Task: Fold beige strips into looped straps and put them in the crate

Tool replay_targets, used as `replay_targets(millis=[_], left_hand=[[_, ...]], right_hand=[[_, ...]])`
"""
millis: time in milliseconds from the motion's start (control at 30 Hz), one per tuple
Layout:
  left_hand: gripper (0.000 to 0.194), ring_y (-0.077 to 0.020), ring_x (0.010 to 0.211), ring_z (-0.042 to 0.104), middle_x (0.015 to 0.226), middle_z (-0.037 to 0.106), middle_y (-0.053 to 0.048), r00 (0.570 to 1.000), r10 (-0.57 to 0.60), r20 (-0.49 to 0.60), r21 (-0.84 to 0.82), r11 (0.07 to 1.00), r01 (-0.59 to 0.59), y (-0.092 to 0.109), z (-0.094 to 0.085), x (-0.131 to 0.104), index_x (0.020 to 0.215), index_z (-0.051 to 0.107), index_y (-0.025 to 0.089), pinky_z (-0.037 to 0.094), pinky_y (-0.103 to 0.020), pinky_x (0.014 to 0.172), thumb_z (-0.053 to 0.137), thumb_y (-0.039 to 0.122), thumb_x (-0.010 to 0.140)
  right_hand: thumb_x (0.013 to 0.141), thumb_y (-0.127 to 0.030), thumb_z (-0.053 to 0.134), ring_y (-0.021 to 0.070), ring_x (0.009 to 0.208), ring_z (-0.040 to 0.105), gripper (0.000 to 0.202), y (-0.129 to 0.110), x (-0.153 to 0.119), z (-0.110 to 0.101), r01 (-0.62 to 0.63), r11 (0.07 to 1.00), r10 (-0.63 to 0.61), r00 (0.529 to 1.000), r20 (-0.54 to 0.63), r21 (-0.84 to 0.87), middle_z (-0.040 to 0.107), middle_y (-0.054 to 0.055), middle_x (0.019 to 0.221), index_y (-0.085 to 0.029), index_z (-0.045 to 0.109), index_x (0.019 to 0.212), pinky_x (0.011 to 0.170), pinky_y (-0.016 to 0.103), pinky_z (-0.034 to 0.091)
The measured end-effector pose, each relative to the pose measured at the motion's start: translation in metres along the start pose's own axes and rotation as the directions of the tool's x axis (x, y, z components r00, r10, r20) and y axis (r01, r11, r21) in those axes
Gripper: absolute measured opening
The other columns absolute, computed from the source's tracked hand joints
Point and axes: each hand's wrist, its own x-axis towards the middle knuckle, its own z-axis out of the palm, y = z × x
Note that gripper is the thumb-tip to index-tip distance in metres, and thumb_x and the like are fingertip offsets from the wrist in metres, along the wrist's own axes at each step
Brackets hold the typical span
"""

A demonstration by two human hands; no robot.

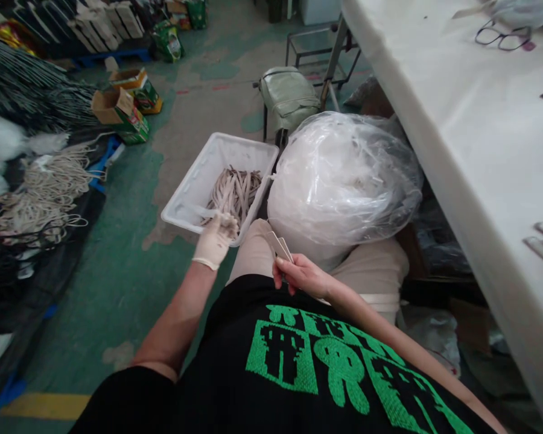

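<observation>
Glossy, crinkled clear plastic wraps the bag (344, 181) beyond the right hand (301, 274); the bin (190, 187) by the left hand (217, 238) is smooth plastic (faintly shiny).

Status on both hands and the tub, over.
Left hand, gloved, at the strips in the tub. Right hand holding thin flat pieces. Stuffed plastic bag close beside tub.

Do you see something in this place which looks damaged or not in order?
Yes: the green floor paint looks damaged, worn away in greyish patches. At the far left, the pale cords look untidy, lying in a loose tangle.
</observation>
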Motion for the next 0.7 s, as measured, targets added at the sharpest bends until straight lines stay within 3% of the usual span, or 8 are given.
replay_targets(millis=[67, 167, 300, 700], left_hand=[[0.018, -0.0112, 0.067, 0.070, 0.072, 0.073, -0.001, 0.997, -0.066, 0.034, 0.000, 0.998, 0.066, -0.038, 0.002, 0.000, 0.079, 0.065, 0.014, 0.054, -0.024, 0.071, 0.074, 0.027, 0.088], [0.021, -0.0120, 0.069, 0.071, 0.074, 0.074, 0.000, 0.992, -0.069, 0.103, -0.018, 0.997, 0.071, -0.064, 0.004, -0.001, 0.077, 0.066, 0.016, 0.055, -0.023, 0.073, 0.085, 0.026, 0.075], [0.027, -0.0138, 0.073, 0.072, 0.079, 0.075, -0.001, 0.984, -0.079, 0.159, 0.008, 0.997, 0.078, -0.070, 0.006, -0.002, 0.079, 0.068, 0.016, 0.055, -0.025, 0.075, 0.090, 0.027, 0.067], [0.025, -0.0172, 0.074, 0.074, 0.079, 0.077, -0.005, 0.974, -0.125, 0.190, 0.017, 0.992, 0.124, -0.080, 0.005, -0.002, 0.081, 0.072, 0.014, 0.059, -0.028, 0.077, 0.090, 0.024, 0.066]], right_hand=[[0.089, -0.067, 0.053, 0.0077, 0.047, 0.042, 0.052, -0.003, 0.001, 0.003, -0.015, 0.999, 0.016, 1.000, 0.010, -0.045, 0.064, 0.001, 0.065, -0.017, 0.060, 0.076, 0.043, 0.020, 0.045], [0.090, -0.065, 0.053, 0.0090, 0.049, 0.045, 0.050, -0.003, 0.005, 0.003, -0.038, 0.996, 0.038, 0.999, -0.002, -0.080, 0.063, 0.001, 0.065, -0.017, 0.059, 0.076, 0.043, 0.020, 0.046], [0.089, -0.064, 0.054, 0.0094, 0.050, 0.045, 0.047, 0.002, 0.014, 0.002, -0.052, 0.997, 0.050, 0.998, -0.041, -0.051, 0.063, 0.001, 0.064, -0.018, 0.058, 0.078, 0.041, 0.019, 0.045], [0.087, -0.067, 0.056, 0.0071, 0.043, 0.037, 0.050, 0.016, 0.026, -0.002, -0.105, 0.994, 0.105, 0.994, -0.008, 0.026, 0.064, 0.001, 0.061, -0.018, 0.059, 0.078, 0.039, 0.019, 0.043]])
